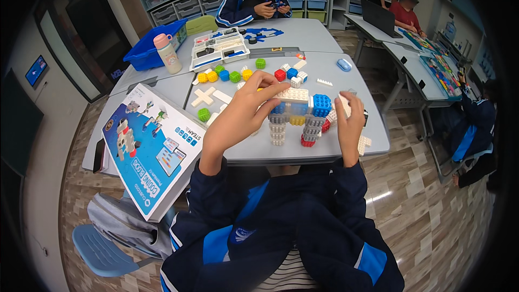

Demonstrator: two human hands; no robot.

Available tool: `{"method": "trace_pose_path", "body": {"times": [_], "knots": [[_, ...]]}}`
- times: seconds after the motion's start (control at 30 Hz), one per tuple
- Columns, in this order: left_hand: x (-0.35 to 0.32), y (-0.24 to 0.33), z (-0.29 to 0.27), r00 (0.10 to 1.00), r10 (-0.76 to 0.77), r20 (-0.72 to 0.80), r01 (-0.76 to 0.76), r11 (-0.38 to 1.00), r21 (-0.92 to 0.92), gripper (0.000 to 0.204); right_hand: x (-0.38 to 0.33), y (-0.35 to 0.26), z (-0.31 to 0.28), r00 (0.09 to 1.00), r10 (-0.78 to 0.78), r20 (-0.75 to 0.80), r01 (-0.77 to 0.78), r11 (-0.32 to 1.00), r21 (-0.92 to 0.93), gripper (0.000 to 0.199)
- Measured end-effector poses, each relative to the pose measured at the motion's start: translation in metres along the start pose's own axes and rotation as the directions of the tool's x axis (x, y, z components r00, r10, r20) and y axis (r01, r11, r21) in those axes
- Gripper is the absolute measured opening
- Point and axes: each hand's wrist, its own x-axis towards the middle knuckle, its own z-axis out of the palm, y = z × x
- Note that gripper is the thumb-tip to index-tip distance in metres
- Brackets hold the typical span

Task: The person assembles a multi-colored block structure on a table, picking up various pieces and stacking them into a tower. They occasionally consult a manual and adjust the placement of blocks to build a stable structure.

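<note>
A figure built from toy blocks stands upright near the table's front edge. Its two grey legs (277,128) carry blue and yellow blocks, and a red block (308,140) forms the right foot. Across the top lies a white studded plate (293,94). My left hand (244,109) is closed, with thumb and forefinger pinching the plate's left end. Beside the blue block (321,105) at the figure's upper right, my right hand (351,127) is closed round a white block piece (344,105), which is partly covered by the fingers.
Loose coloured blocks (235,77) and a white cross piece (203,97) lie beyond my left hand. Farther back are a sorting tray (219,51), bottle (168,57) and blue bin (141,54). A kit box (146,146) overhangs the left edge. Another person (254,0) sits opposite.
</note>
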Motion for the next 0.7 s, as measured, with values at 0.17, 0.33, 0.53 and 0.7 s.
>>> {"method": "trace_pose_path", "body": {"times": [0.17, 0.33, 0.53, 0.7], "knots": [[-0.006, 0.006, 0.009, 0.998, -0.025, -0.063, 0.026, 1.0, 0.013, 0.035, 0.028, -0.077, -0.032, 0.931, -0.332, 0.152, 0.277, 0.913, 0.299, 0.027], [-0.016, 0.004, 0.011, 0.991, -0.08, -0.111, 0.069, 0.992, -0.104, 0.044, 0.039, -0.103, -0.012, 0.824, -0.473, 0.312, 0.337, 0.851, 0.403, 0.022], [-0.028, -0.016, 0.038, 0.963, -0.247, -0.106, 0.124, 0.758, -0.64, 0.052, 0.036, -0.095, -0.003, 0.842, -0.482, 0.244, 0.357, 0.835, 0.418, 0.022], [-0.029, -0.029, 0.051, 0.956, -0.233, -0.178, 0.059, 0.746, -0.664, 0.049, 0.038, -0.093, -0.005, 0.851, -0.437, 0.291, 0.293, 0.855, 0.428, 0.022]]}}
